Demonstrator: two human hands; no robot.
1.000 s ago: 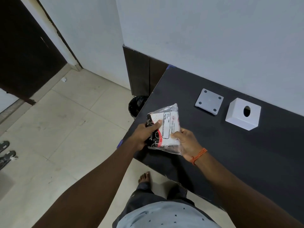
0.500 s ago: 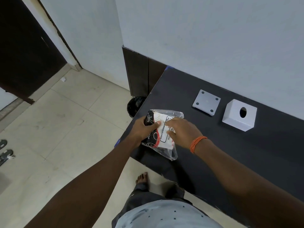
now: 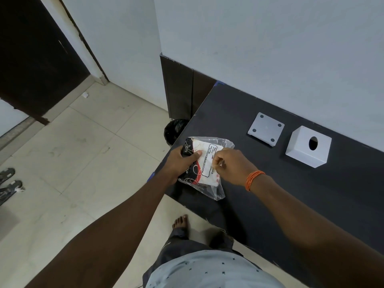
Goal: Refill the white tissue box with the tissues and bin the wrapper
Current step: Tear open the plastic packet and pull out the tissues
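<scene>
A tissue pack (image 3: 204,163) in a clear plastic wrapper with black, red and white print lies at the black table's near left corner. My left hand (image 3: 180,162) grips its left end, thumb on top. My right hand (image 3: 230,166) pinches the wrapper on the pack's upper right side. The white tissue box (image 3: 308,149), with a round hole in its top, stands farther right on the table. Its flat white base plate (image 3: 266,132) lies separately to the box's left.
The black table (image 3: 291,196) runs along the white wall. A black-lined bin (image 3: 174,130) stands on the tiled floor just beyond the table's left edge. Sandals (image 3: 9,183) lie at the far left of the floor. My bare foot (image 3: 180,222) is by the table's front.
The pack has been lowered from a raised, upright hold onto the table corner. My right hand has shifted from the pack's lower right to pinching the wrapper on top.
</scene>
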